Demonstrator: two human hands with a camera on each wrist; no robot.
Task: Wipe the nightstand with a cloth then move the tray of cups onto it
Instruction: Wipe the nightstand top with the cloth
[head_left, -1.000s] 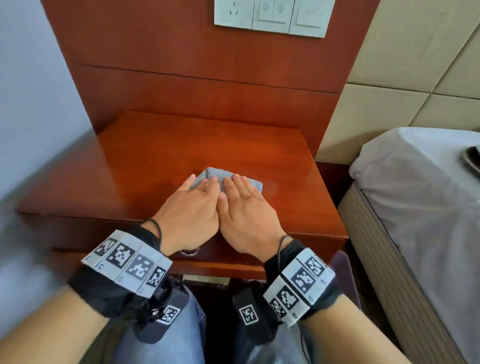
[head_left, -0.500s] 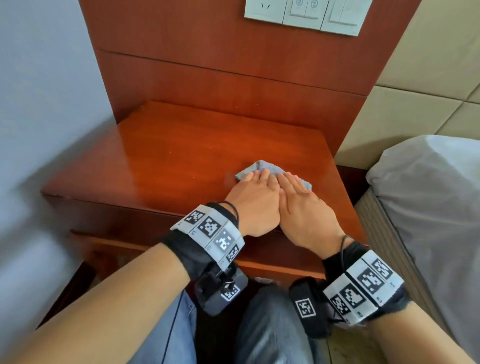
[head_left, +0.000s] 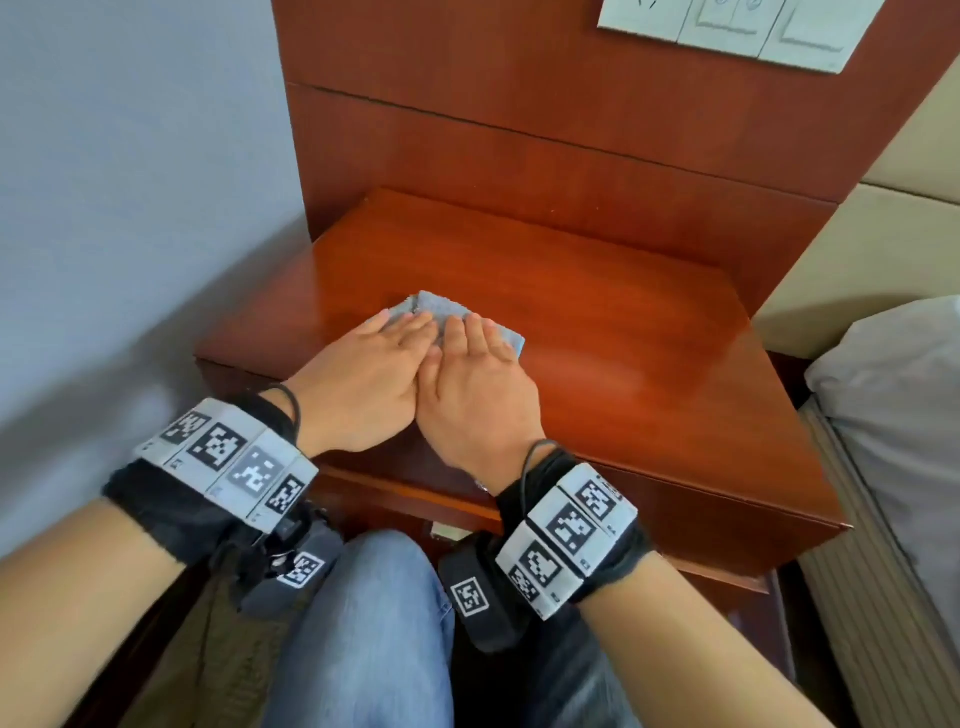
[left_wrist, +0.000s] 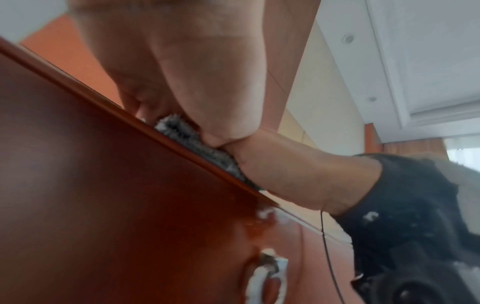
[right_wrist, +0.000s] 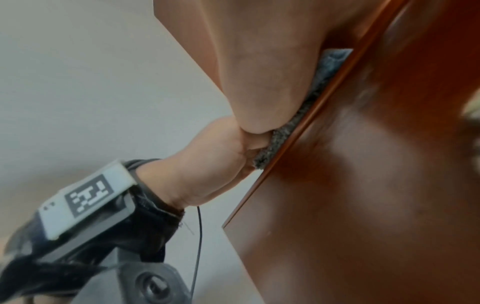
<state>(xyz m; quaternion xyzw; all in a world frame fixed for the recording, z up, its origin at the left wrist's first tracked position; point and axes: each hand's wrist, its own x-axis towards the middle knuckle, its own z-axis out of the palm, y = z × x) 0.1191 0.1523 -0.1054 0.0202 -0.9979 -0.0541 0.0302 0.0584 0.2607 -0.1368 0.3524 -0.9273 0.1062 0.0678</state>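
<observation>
- Left hand (head_left: 363, 384): palm down on the cloth (head_left: 447, 312), fingers straight and held together, pressing flat. Nothing gripped.
- Right hand (head_left: 478, 395): same posture, palm down, fingers straight, flat on the cloth just beside the left hand; the inner edges of the two hands touch.
- Left wrist view: heel of the left hand (left_wrist: 207, 92) bears on the grey, fuzzy cloth (left_wrist: 192, 142), which is squeezed between the palm and the wooden top. The right hand (left_wrist: 298, 174) presses down next to it.
- Right wrist view: cloth (right_wrist: 283, 135) again seen edge-on under the right hand (right_wrist: 265, 82), lying right at the front edge of the top; left hand (right_wrist: 207, 174) alongside.
- Cloth: grey-blue, folded to a small pad; far corners stick out beyond the fingertips. It sits on the front-left part of the nightstand (head_left: 623, 364).
- Nightstand: glossy red-brown wood, top bare around the cloth. A metal drawer handle (left_wrist: 265, 275) shows on its front, blurred.
- Both wrists carry black bands with white marker blocks (head_left: 228, 457).
- Surroundings: matching wood panel (head_left: 519, 145) behind the nightstand with white switch plates (head_left: 737, 26); grey wall (head_left: 130, 182) to the left; bed with pale sheet (head_left: 893, 395) to the right.
- Tray of cups: not in any view.
</observation>
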